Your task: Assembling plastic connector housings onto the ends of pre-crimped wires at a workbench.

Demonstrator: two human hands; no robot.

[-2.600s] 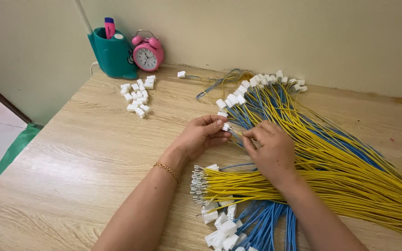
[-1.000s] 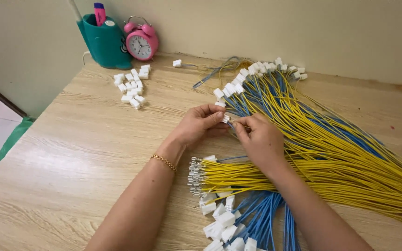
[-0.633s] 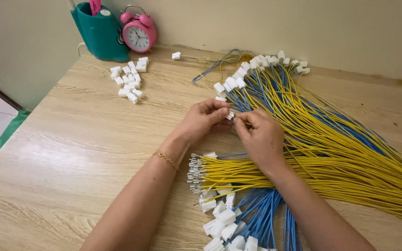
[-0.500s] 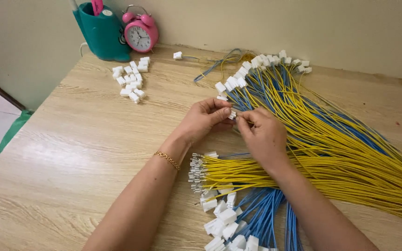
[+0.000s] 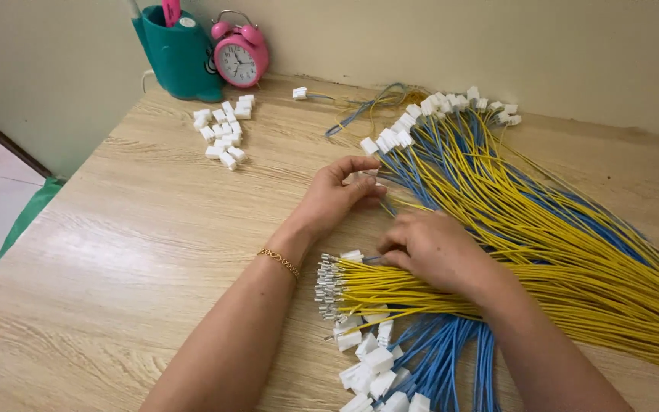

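Two hands: left (image 5: 337, 197), right (image 5: 429, 248) on yellow wires (image 5: 421, 286); approx 15 loose connectors (image 5: 223, 133).

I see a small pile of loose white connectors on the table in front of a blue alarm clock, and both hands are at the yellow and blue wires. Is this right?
Not quite: the head view shows the alarm clock is pink, not blue. The rest holds: loose white connectors lie in a small pile on the table in front of it, and the left hand and right hand are at the yellow and blue wires.
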